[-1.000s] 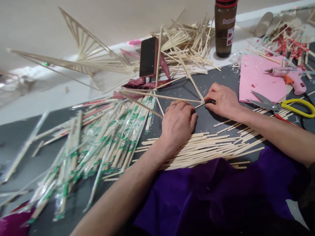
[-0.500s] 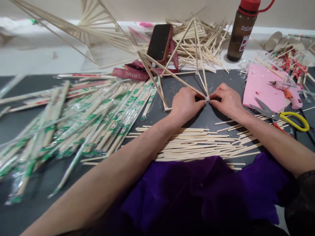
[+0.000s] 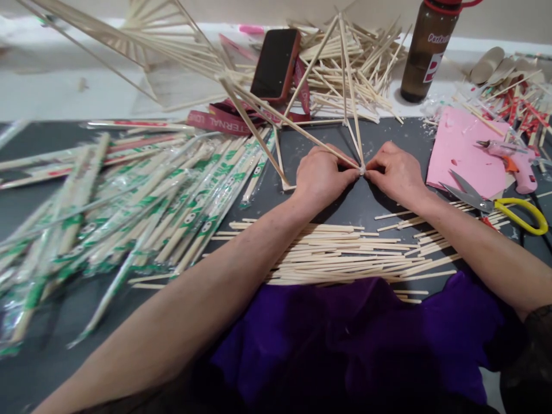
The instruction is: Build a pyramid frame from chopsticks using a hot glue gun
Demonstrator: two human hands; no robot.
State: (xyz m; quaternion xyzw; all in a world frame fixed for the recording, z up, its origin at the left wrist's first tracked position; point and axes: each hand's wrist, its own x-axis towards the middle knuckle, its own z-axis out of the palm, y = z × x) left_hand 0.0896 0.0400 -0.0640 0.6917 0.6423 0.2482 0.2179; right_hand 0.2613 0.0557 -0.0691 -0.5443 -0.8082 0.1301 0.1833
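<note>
A frame of joined wooden chopsticks (image 3: 316,139) stands on the dark grey tabletop, with several sticks meeting at a whitish joint near its front right corner. My left hand (image 3: 324,174) pinches that corner from the left, thumb and fingers closed at the joint. From the right, my right hand (image 3: 397,172) pinches the same corner, its fingertips almost meeting the left ones. Loose bare chopsticks (image 3: 340,253) lie in rows between my forearms. The exact contact under the fingertips is partly hidden.
Wrapped chopsticks (image 3: 142,207) cover the left side. A phone (image 3: 275,64) leans before a stick pile (image 3: 353,75), with a bottle (image 3: 429,52) beside it. Scissors (image 3: 520,214), a pink glue gun (image 3: 515,158) and pink paper (image 3: 461,150) lie right. A larger stick structure (image 3: 172,49) rises at the back left.
The view has shifted slightly, moving the table items a little in the picture. Both hands stay at the same joint, the fingertips still pinched there.
</note>
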